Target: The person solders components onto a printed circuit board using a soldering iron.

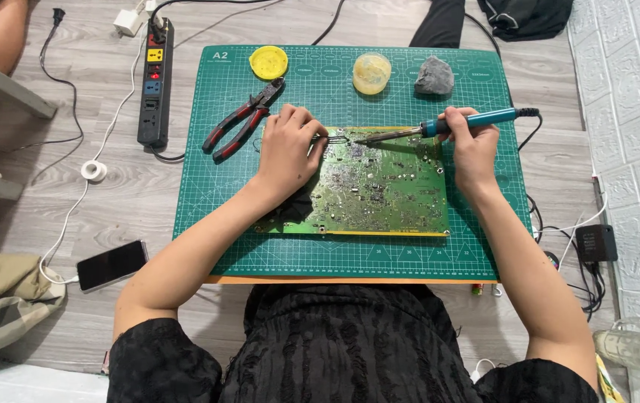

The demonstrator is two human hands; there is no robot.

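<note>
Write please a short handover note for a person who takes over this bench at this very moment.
Left hand: grip on tweezers, tips at the top edge of the green circuit board.
Right hand: grip on the blue-handled soldering iron, tip near the tweezers' tips on the board.
The board lies flat on the green cutting mat. Red-handled pliers lie left of the hands; a yellow lid, a small open jar and a grey lump sit along the far edge.
Done and left: cannot tell; the joint is too small to see.

Grey wood-plank floor (pixel 111 201) (evenly lit), white embossed brick-pattern wall panel (pixel 634 112) along the right side.
</note>
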